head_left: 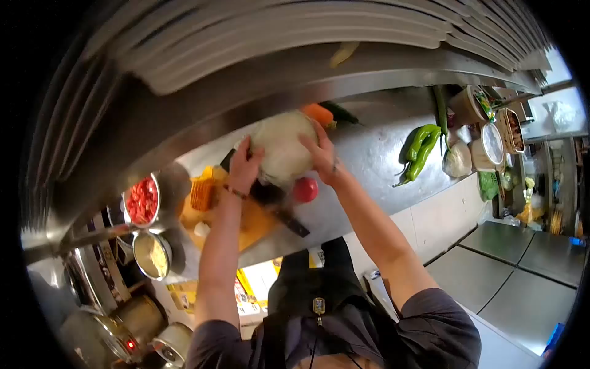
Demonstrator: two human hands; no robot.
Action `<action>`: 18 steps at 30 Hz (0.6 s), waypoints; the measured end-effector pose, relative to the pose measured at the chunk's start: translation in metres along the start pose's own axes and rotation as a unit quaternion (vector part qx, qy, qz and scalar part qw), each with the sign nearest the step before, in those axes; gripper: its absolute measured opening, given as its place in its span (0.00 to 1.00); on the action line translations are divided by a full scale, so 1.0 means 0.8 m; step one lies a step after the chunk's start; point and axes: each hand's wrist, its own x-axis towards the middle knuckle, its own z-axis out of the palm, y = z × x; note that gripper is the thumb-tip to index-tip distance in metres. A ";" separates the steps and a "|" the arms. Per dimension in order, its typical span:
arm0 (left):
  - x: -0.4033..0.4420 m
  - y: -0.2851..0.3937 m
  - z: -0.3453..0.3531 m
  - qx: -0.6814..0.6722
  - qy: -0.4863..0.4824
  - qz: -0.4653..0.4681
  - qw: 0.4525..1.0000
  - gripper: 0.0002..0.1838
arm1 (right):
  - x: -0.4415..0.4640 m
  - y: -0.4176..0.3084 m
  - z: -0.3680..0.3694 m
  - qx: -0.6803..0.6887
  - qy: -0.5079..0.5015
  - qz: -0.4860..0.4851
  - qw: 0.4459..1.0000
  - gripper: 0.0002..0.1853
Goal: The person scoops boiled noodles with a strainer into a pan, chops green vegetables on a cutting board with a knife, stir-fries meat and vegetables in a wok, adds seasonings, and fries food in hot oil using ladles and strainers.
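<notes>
A large pale, round cabbage (283, 147) is held above the metal counter between my two hands. My left hand (246, 166) grips its left side, and my right hand (321, 152) presses on its right side with fingers curved over it. Below it, a dark-bladed knife (292, 222) lies partly across the round cutting board (246, 224); the cabbage and my left arm hide some of it. Close by sits a pinkish-red round vegetable (305, 189). Ridged yellow-orange pieces (203, 192) rest on the board beside my left wrist. An orange vegetable (318, 114) and a dark green cucumber (340, 112) lie behind.
Green peppers (421, 150) lie on the counter at right, near a wrapped pale bundle (457, 160) and a lidded tub (488, 147). At left stand bowls of red pieces (142, 200) and yellowish food (152, 255). A shelf of stacked trays (295, 27) overhangs the counter.
</notes>
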 end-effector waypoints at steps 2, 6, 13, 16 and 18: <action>-0.011 0.013 0.033 0.051 -0.003 0.070 0.996 0.27 | -0.022 -0.010 -0.034 0.002 0.034 -0.039 0.999 0.34; -0.017 0.045 0.156 0.023 -0.092 0.076 0.993 0.27 | -0.060 -0.033 -0.135 0.002 0.101 -0.077 0.992 0.36; -0.004 0.058 0.227 -0.111 -0.080 0.075 0.988 0.27 | 0.022 -0.153 -0.286 -0.316 0.179 -0.078 0.928 0.29; -0.032 0.046 0.113 0.274 0.136 0.167 0.937 0.29 | 0.117 -0.179 -0.298 -0.475 0.157 -0.100 0.860 0.27; -0.048 0.005 0.010 0.427 0.225 0.033 0.875 0.33 | 0.172 -0.175 -0.293 -0.561 0.134 -0.102 0.810 0.26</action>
